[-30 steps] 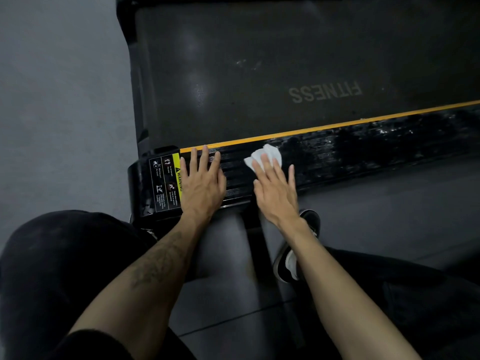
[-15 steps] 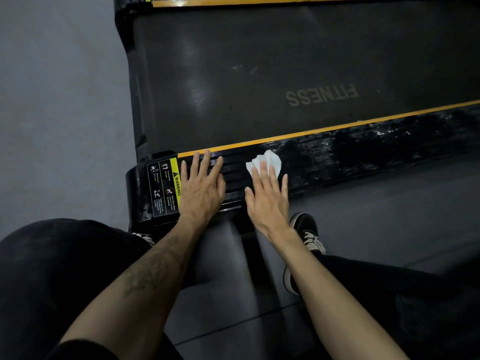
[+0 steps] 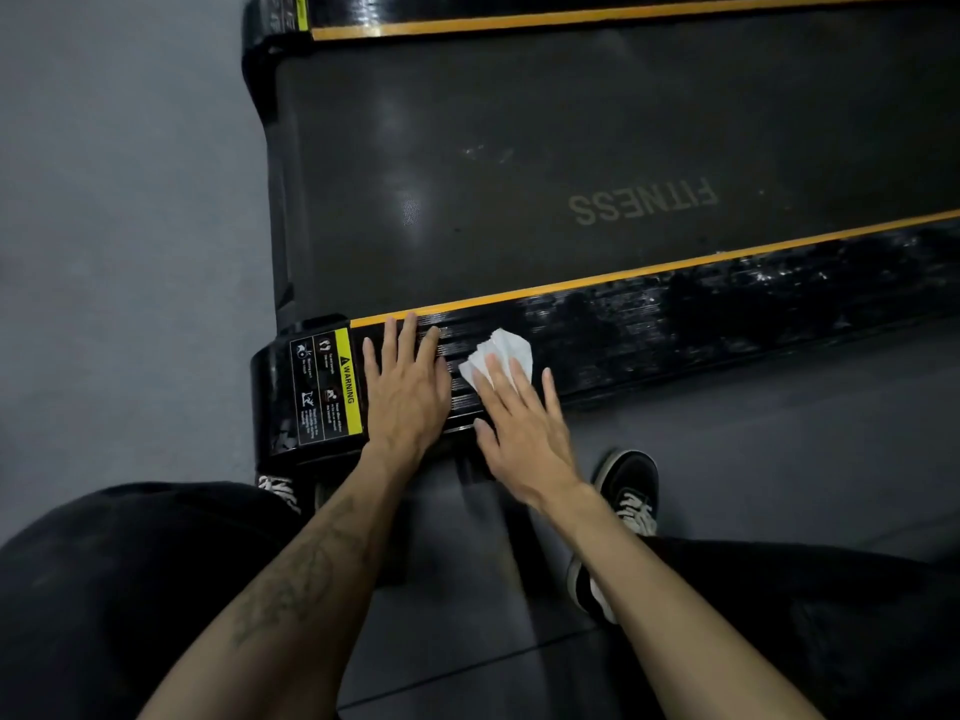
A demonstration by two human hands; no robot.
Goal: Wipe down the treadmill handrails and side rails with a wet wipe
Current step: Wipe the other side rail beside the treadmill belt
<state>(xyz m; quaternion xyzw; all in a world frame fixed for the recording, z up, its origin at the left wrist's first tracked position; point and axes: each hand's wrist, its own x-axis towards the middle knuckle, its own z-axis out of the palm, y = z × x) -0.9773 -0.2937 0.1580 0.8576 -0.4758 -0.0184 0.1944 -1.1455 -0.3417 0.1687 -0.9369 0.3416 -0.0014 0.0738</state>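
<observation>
Since half a second ago, little changed: both hands kept on the near side rail, right forearm swung slightly outward with the palm now hanging off the rail's near edge, more of the right shoe uncovered. At far left, grey floor (image 3: 119,226). Next, the rail's end cap, bearing a yellow-and-black warning label (image 3: 326,389). Just beside the label, left hand (image 3: 408,389) laid flat on the black ribbed near side rail (image 3: 701,324), fingers (image 3: 407,335) straight and close together, tips at the orange stripe (image 3: 623,275). Just right of it, right hand (image 3: 524,428) with fingers (image 3: 517,376) straight and slightly spread, pressing the white wet wipe (image 3: 501,350) onto the rail top; wipe crumpled, poking out beyond the fingertips. Beyond the stripe, dark treadmill belt (image 3: 519,148) printed FITNESS. Further right along the rail, patchy wet-looking sheen. Below the right wrist, a black shoe (image 3: 626,491) with white laces on the floor.
</observation>
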